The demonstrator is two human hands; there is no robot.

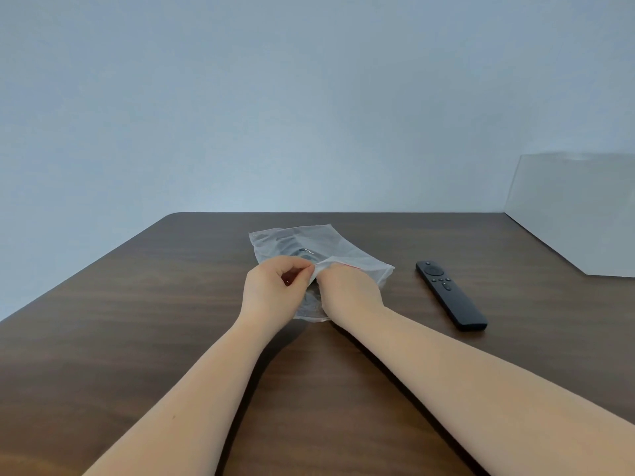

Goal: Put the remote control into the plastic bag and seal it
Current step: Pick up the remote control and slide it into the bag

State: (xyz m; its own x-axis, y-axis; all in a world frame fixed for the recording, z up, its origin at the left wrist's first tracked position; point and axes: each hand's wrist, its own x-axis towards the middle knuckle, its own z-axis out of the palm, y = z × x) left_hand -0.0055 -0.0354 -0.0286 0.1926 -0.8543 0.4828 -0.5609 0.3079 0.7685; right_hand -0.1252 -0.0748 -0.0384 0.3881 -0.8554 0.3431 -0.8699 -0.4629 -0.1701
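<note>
The slim, matte black remote control (450, 294) is lying flat on the dark wood-grain bench (137, 321), outside the bag and toward the right edge, with bare bench all round it. Just to its left, the thin, crinkled, translucent plastic bag (309, 245) is lying mid-bench with its opening facing the near edge. The left hand (271, 290) and right hand (347, 290) are each pinching the bag's mouth, their grip clenching on the film.
</note>
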